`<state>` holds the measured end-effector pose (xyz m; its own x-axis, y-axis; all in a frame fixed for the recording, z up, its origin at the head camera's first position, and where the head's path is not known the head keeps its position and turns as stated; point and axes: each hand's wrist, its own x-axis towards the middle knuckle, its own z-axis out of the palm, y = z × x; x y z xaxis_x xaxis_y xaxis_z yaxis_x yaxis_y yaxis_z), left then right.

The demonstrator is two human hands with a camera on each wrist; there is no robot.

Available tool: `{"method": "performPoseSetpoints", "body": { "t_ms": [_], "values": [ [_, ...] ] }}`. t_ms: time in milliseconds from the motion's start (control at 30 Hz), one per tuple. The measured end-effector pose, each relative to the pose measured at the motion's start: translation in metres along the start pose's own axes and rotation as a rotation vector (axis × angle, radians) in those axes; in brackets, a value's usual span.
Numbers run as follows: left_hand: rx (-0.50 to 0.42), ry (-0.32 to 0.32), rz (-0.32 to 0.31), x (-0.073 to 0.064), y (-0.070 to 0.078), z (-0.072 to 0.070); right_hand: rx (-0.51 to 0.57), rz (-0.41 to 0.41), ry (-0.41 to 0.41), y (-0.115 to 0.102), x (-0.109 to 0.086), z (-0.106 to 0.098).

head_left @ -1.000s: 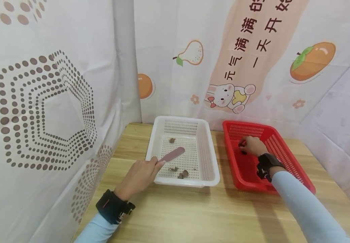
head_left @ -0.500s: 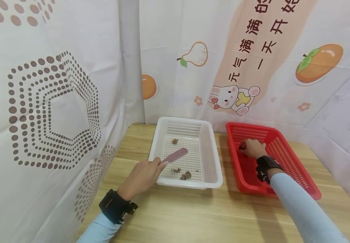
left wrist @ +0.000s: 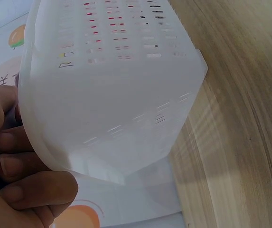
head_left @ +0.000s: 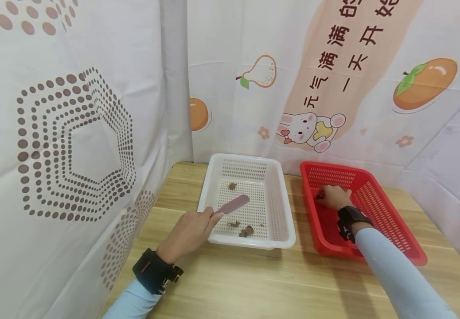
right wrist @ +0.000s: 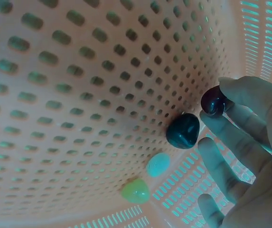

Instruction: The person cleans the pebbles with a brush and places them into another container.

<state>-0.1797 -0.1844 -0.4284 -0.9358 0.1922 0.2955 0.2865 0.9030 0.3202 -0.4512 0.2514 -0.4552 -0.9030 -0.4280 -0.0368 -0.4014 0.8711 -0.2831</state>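
My left hand [head_left: 190, 232] grips a flat mauve spatula [head_left: 235, 204], its blade over the white plastic basket [head_left: 250, 242]. In the left wrist view the fingers [left wrist: 41, 187] of that hand are curled beside the basket's outer wall, and the spatula is mostly hidden. My right hand [head_left: 333, 197] reaches inside the red basket [head_left: 329, 228]. Its thumb and fingers pinch a small dark, glossy round thing [right wrist: 214, 100] in the right wrist view. Just beside it lies a larger dark glossy round thing [right wrist: 183, 130], with a pale blue one [right wrist: 158, 164] and a green one [right wrist: 136, 191] farther along.
Small brown lumps lie in the white basket: one [head_left: 232, 186] toward the back, a crumbly piece [head_left: 234, 224] and a rounded one [head_left: 249, 230] toward the front. Both baskets stand on a wooden table [head_left: 230, 283]. A printed white curtain [head_left: 222, 106] hangs right behind them.
The head view has shifted slightly, so everything sits a little farther right. My right hand has dipped slightly within the red basket; my left hand keeps the spatula over the white one.
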Motion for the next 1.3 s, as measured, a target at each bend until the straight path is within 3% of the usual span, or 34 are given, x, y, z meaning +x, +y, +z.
{"method": "performPoseSetpoints", "body": {
  "t_ms": [200, 433, 833, 1000, 1167, 1300],
  "values": [
    [-0.006, 0.002, -0.006, 0.0, 0.0, 0.001, -0.046, -0.009, 0.004, -0.001, 0.002, 0.003],
    [-0.006, 0.005, 0.003, -0.001, 0.0, -0.001, -0.019, -0.007, -0.066, -0.006, 0.002, 0.002],
    [-0.026, 0.002, 0.005, 0.0, 0.002, -0.001, -0.089, -0.012, -0.056, -0.005, 0.004, 0.005],
    [-0.023, 0.012, -0.002, 0.001, 0.004, 0.001, -0.105, -0.058, -0.034, -0.003, -0.002, 0.003],
    [-0.035, 0.008, -0.007, 0.0, 0.003, 0.001, -0.062, -0.045, -0.02, 0.002, -0.006, -0.005],
    [-0.097, 0.012, -0.023, 0.0, -0.002, -0.003, 0.017, -0.015, 0.034, -0.015, -0.012, -0.029]
  ]
}}
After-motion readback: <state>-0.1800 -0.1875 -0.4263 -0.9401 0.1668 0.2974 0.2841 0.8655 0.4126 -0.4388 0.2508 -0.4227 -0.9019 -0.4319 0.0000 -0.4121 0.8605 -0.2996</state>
